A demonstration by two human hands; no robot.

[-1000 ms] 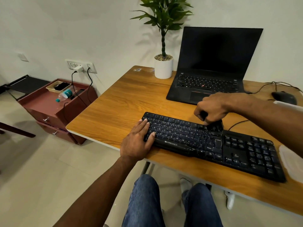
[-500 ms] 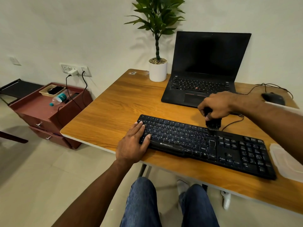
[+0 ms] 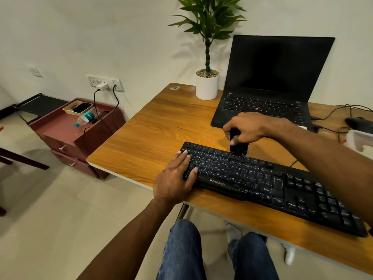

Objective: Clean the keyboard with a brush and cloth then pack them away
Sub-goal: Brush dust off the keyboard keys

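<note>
The brushing stage is judged to be in progress. The keyboard (image 3: 268,184) is laid slantwise along the desk (image 3: 153,138) front edge, its left end near the front left corner and its right end running toward the right side of the view. A black brush (image 3: 238,148) is held upright over the top key row of the left half, with its bristle end at or just above the keys; actual contact cannot be confirmed. Brushing of the remaining rows and of the number pad is judged outstanding. No cloth can be identified in view, so the wiping stage is taken as not begun. A white container (image 3: 358,140) is partly seen at the right edge of the desk; whether it is meant for packing cannot be told. Packing away is judged still to be done.

The right hand (image 3: 247,128) is brought in from the right, wrist raised, knuckles up, with its grip closed round the brush handle by curled fingers and thumb. The forearm is carried across above the right half of the keyboard.

The left hand (image 3: 175,179) is laid flat, palm down, on the left end of the keyboard, fingers straight and spread lightly over the keys, heel of the hand over the front edge of the desk. Its grip is open, nothing is held, and it is judged to be steadying the keyboard.

Behind the keyboard, an open laptop (image 3: 270,85) and a potted plant (image 3: 207,57) are stood along the back edge.
</note>
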